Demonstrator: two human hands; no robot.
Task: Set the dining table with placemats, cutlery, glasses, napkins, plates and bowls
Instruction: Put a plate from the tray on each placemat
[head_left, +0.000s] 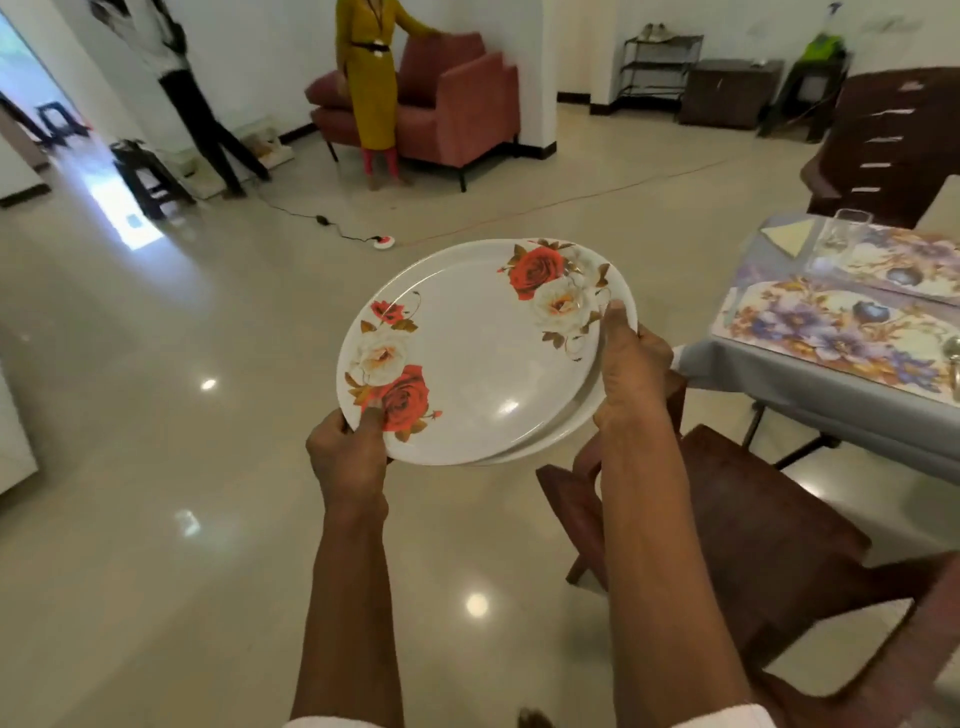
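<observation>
A glossy pale floor (156, 519) fills most of the view; at the right stands the table (810, 384), draped in grey cloth, only its near left corner showing; a red armchair (457, 104) sits against the far wall, a person in a yellow dress (369, 78) just beside it with a hand on its back; a second person (197, 104) in dark trousers stands further left; a brown chair (753, 545) is just beside the table's near edge, below the right forearm.

Two white plates (467, 364) with red and cream roses are held stacked in the air over the floor, left of the table and apart from it; the lower one is shifted right, so its rim peeks out along the right side; the stack tilts a little.

The left hand (348, 457) grips the near left rim, thumb pressed flat on a red rose, fingers curled underneath and hidden; the right hand (634, 379) grips the right rim, thumb lying up over the edge beside the cream rose, fingers wrapped below.

Two flowered placemats lie along the table's left edge, one nearer (831, 332), one farther (909, 260); a glass (844, 228) stands upright at the farther mat's left end; a folded napkin (789, 236) lies at the corner, just beside the glass; a spoon (953, 353) rests on the nearer mat, cut by the frame.
</observation>
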